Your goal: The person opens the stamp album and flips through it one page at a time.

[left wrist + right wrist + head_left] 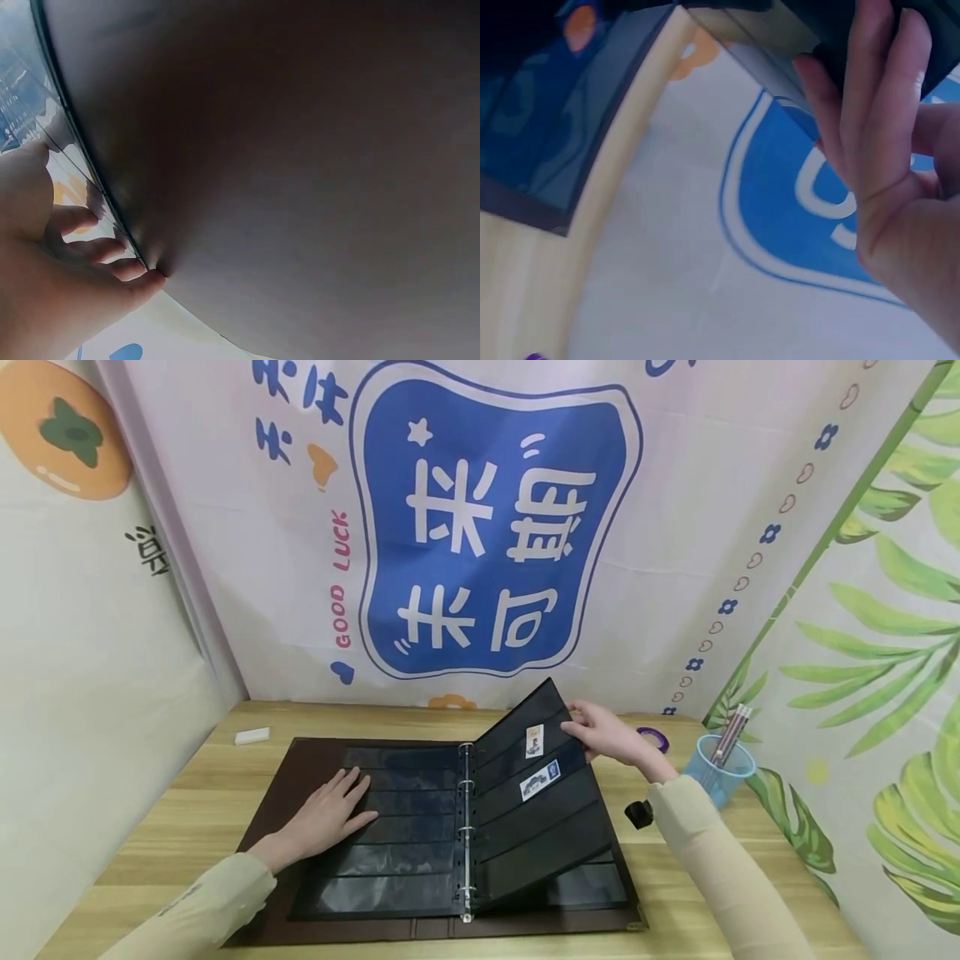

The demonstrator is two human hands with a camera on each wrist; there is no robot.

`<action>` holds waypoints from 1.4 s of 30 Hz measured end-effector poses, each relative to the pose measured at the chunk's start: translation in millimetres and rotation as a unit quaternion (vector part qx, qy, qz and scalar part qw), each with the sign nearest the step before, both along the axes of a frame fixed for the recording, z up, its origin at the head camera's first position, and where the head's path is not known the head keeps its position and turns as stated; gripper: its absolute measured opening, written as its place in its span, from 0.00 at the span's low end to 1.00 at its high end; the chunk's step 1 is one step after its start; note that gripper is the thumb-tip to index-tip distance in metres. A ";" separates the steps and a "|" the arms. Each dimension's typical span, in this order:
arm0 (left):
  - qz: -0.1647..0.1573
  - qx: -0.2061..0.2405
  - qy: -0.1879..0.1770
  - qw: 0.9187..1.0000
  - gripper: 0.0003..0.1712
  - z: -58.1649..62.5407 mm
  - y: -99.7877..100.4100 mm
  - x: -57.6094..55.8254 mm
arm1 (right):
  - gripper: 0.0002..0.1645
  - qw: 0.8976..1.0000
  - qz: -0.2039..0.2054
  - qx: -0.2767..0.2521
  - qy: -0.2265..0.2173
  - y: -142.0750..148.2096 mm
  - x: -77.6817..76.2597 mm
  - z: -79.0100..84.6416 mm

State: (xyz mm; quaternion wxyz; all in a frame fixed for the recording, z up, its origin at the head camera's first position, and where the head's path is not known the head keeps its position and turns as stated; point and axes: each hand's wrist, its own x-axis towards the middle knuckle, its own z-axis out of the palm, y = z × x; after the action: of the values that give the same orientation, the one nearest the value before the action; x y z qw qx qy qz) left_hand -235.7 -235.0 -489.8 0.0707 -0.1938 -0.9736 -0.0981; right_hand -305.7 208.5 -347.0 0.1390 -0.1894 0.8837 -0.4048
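Observation:
A stamp album [296,781] with a dark brown cover lies open on the table, a row of metal rings [467,852] down its middle. My left hand [322,817] rests with spread fingers on the black left-side page [412,827]; in the left wrist view, the same hand [67,281] is at the album's edge. Fingers of my right hand [611,735] pinch the upper outer corner of a black pocket page [525,835], which stands tilted up over the right side. Two stamps show on it, an upright one [534,741] and a wider one [540,781]. The right wrist view shows that hand [892,180] from behind.
On the wooden table [187,793], a white block [252,736] lies at the back left. Back right are a purple tape roll [654,741] and a blue mesh cup [723,772] with pencils [732,735]. A printed cloth [675,568] hangs behind.

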 end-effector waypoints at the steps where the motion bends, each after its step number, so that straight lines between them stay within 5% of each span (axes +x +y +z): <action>1: -0.001 0.000 0.001 1.000 0.37 0.0 0.2 -0.4 | 0.29 1.000 -0.001 0.006 0.001 -2.2 0.1 2.6; 11: -0.001 0.003 0.004 1.000 0.37 -2.8 0.7 -2.0 | 0.25 1.000 -0.009 0.023 -0.003 -4.5 -0.3 7.8; 27: 0.003 0.002 0.006 1.000 0.36 -4.1 -1.4 0.1 | 0.21 0.987 -0.048 -0.072 -0.134 21.7 -7.3 -29.4; 42: 0.001 0.006 0.008 1.000 0.37 -6.4 -1.3 -1.7 | 0.29 0.994 -0.039 -0.033 -0.093 -13.4 -2.7 23.2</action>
State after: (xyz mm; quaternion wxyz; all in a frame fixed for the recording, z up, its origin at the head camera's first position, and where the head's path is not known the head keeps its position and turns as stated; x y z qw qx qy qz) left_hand -237.3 -236.3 -496.2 0.0801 -0.1931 -0.9725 -0.1022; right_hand -308.4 195.1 -323.8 0.1982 -0.1211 0.8596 -0.4550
